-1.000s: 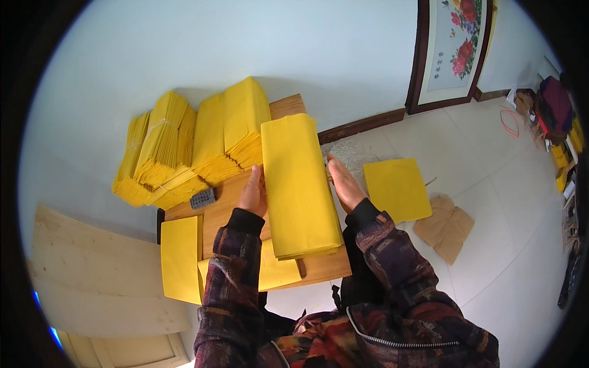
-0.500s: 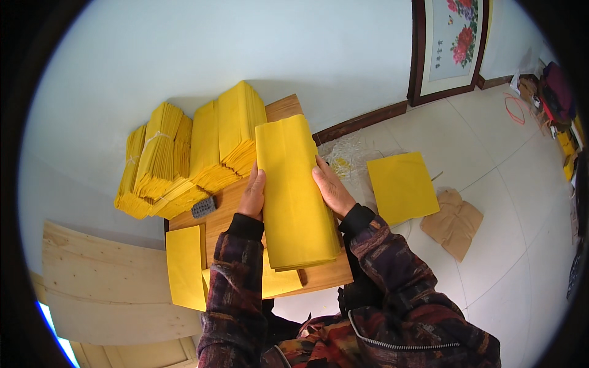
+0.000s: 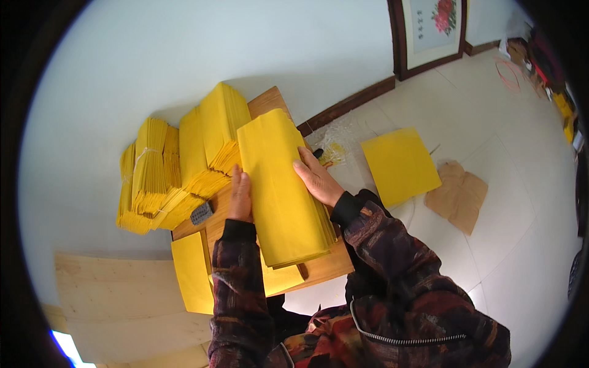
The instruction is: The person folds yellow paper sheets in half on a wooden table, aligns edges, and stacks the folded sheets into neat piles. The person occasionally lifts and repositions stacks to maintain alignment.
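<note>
A thick stack of folded yellow paper (image 3: 279,190) lies lengthwise between my hands over the small wooden table. Whether it rests on the tabletop is hard to tell. My right hand (image 3: 318,177) grips its right edge, thumb on the top sheet and fingers down the side. Along the left edge, my left hand (image 3: 241,195) is held flat with straight fingers, at or just beside the paper. Under the stack's near end, more flat yellow paper (image 3: 281,279) shows on the table.
Tied yellow paper bundles (image 3: 150,165) and taller stacks (image 3: 215,129) stand at the table's back left. By them sits a small grey block (image 3: 201,213). A yellow sheet pile (image 3: 192,270) overhangs the left edge. Yellow square paper (image 3: 401,165) and crumpled brown paper (image 3: 457,196) lie at right.
My left hand has flattened, its thumb no longer over the stack's edge. My right hand has moved further onto the top sheet. The whole view has shifted slightly.
</note>
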The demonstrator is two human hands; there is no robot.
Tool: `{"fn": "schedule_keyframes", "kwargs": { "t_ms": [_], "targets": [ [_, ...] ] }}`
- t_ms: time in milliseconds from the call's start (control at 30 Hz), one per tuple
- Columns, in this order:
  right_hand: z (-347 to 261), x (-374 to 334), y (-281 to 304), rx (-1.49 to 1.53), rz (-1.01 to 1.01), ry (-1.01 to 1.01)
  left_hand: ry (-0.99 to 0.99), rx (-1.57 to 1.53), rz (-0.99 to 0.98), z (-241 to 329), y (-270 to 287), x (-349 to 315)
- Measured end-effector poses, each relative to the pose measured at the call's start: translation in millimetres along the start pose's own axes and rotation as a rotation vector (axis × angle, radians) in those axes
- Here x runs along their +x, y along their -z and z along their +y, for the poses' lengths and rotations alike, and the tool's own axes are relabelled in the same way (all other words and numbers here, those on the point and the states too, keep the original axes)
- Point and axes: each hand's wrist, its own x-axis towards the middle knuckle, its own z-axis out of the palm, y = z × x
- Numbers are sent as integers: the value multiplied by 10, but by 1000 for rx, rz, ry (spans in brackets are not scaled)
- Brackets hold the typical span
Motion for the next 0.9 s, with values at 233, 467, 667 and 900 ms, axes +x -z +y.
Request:
{"fn": "schedule_keyframes", "kwargs": {
  "t_ms": [233, 467, 667, 900],
  "targets": [
    [154, -94, -31, -67, 113, -79, -495, 1155, -270, 355, -232, -204],
    [398, -140, 108, 18, 198, -149, -490, 1412, -199, -48, -457, -239],
    [618, -298, 227, 247, 425, -349, -527, 1379, -226, -128, -417, -215],
    [828, -324, 77, 162, 363, -430, -492, 1381, -190, -145, -453, -211]
  ]
}}
